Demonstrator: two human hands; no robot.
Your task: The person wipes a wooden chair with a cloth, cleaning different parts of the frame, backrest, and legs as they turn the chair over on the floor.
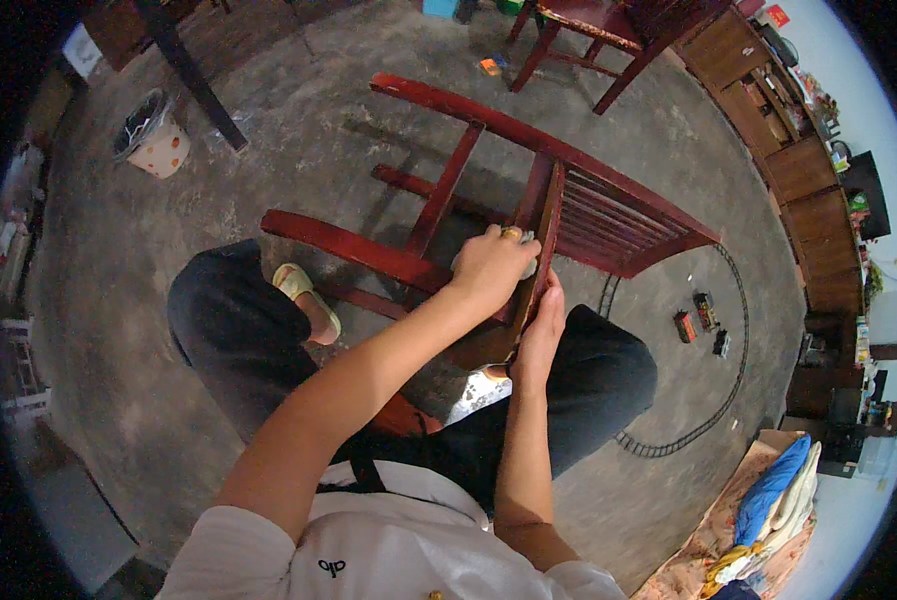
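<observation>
A red wooden chair (pixel 437 195) lies tipped over before me, its legs pointing left and its slatted back to the right. My left hand (pixel 497 262) is closed around a crumpled pale grey cloth (pixel 529 259), pressed against the underside of the seat. A gold-coloured ring shows on that hand. On the seat's other face, my right hand (pixel 540 326) lies along the near edge and steadies it, fingers held together. Its thumb is hard to make out. The chair stands between my spread knees, and part of the near leg passes behind my left forearm.
A toy train track (pixel 745 322) curves over the concrete floor at right, around several small toy train cars (pixel 686 327). A lined waste bin (pixel 161 150) stands far left. Another red chair (pixel 587 34) is at the back. Wooden cabinets (pixel 797 176) line the right wall.
</observation>
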